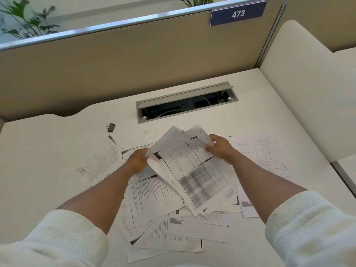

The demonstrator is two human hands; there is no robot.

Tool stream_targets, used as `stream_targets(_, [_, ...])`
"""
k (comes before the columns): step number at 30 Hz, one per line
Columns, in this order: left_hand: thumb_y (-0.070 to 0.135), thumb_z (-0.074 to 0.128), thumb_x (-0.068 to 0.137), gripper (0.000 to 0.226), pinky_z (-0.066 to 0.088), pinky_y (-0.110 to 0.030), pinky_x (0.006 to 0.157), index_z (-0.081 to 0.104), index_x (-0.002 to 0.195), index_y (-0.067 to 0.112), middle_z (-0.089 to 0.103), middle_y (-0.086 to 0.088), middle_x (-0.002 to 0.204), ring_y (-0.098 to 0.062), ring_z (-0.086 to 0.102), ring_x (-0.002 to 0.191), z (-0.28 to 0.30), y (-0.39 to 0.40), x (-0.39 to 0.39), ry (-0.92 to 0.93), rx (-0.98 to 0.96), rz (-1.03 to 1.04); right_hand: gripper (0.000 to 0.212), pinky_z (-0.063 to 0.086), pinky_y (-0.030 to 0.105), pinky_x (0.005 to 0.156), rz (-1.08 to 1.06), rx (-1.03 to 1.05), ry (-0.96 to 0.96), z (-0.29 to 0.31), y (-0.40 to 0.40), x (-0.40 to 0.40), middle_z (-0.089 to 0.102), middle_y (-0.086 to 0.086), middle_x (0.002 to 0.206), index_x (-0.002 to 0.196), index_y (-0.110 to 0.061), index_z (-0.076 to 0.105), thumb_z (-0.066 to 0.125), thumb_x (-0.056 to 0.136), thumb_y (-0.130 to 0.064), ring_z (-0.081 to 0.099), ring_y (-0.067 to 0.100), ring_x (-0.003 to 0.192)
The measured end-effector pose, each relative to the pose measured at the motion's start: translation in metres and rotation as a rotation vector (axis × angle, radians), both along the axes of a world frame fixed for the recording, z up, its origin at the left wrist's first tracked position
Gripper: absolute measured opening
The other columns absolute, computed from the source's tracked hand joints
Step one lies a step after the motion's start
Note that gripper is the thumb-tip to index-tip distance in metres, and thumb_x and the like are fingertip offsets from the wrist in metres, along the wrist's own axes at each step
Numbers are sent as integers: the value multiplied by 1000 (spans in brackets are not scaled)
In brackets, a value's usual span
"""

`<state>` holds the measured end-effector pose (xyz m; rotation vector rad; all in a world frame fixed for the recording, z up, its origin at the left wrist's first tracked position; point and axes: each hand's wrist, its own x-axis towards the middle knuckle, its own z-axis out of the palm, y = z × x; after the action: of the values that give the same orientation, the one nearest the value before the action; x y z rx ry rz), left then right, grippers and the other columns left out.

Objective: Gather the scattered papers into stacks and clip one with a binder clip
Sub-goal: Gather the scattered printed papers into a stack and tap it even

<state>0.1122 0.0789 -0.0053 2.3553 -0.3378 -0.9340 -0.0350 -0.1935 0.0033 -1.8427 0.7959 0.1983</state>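
A loose bundle of printed papers [192,166] is lifted off the white desk [48,170], its sheets fanned and uneven. My left hand [137,160] grips the bundle's left edge and my right hand [218,148] pinches its upper right corner. Under and around the bundle, several more printed sheets [173,228] lie scattered and overlapping on the desk. One sheet [100,162] lies apart at the left and another sheet [269,153] at the right. A black binder clip [109,127] lies on the desk beyond the papers, to the left, away from both hands.
An open cable tray [185,102] is set into the desk behind the papers. A tan partition [115,64] with a blue sign reading 473 [238,14] closes the back. A white side panel [308,83] bounds the desk's right edge.
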Motion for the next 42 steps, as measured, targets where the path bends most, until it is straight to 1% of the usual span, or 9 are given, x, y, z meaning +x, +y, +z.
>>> stream_targets(4, [-8,47,95,33,42,-21,62,68,87,16,62,1,80,-18,52,77,16,5,18,52,-125,-48,22,53,47,86,39,-4,7,4,3,5,64,18,113,109,-6,58,63,90,-15,62,33,102])
stream_targets(7, [-4,49,98,25,49,-14,65,69,102,10,66,-2,89,-12,57,78,22,7,27,81,-245,40,31,54,48,86,17,-27,15,7,8,9,62,15,117,117,-7,53,64,90,-17,62,33,104])
stream_targets(11, [4,61,95,22,55,-34,83,69,112,16,65,-5,105,-18,60,93,18,9,33,-10,-343,313,46,52,38,87,0,4,-5,9,14,12,58,12,127,132,-8,46,64,90,-11,58,28,110])
stream_targets(17, [2,63,93,25,54,-35,84,68,103,24,64,-5,101,-18,60,82,4,19,25,19,-394,545,38,50,43,97,101,7,5,12,22,11,62,11,127,131,-10,56,58,93,-8,60,30,114])
stream_targets(21, [12,68,90,32,50,-33,87,64,121,19,65,-3,115,-19,63,98,-9,28,19,-21,-237,683,33,48,32,82,132,-101,-1,12,22,9,64,11,117,126,-11,58,57,93,-10,60,27,102])
stream_targets(25, [30,78,82,66,44,-44,105,46,138,18,43,-12,144,-31,47,129,-27,45,4,23,95,740,17,44,29,69,51,-189,-35,12,20,8,63,8,101,108,-14,61,58,91,-12,59,28,92])
stream_targets(31, [58,87,59,136,24,-52,117,7,155,4,14,-21,158,-38,15,148,-35,56,-20,76,458,678,31,46,31,82,-59,-125,-78,17,20,11,63,6,109,120,-10,58,63,90,-18,59,24,99])
stream_targets(36, [45,94,56,126,40,-49,107,18,148,5,24,-20,149,-37,32,139,-42,58,-34,-4,467,595,37,52,43,93,-140,45,-70,17,23,10,64,7,118,124,-10,56,66,90,-19,62,28,106])
stream_targets(42, [46,96,46,105,52,-46,92,41,126,8,56,-15,125,-35,55,116,-52,67,-37,15,400,630,40,52,39,90,-144,188,13,11,32,8,63,7,122,127,-11,56,66,89,-7,60,27,107])
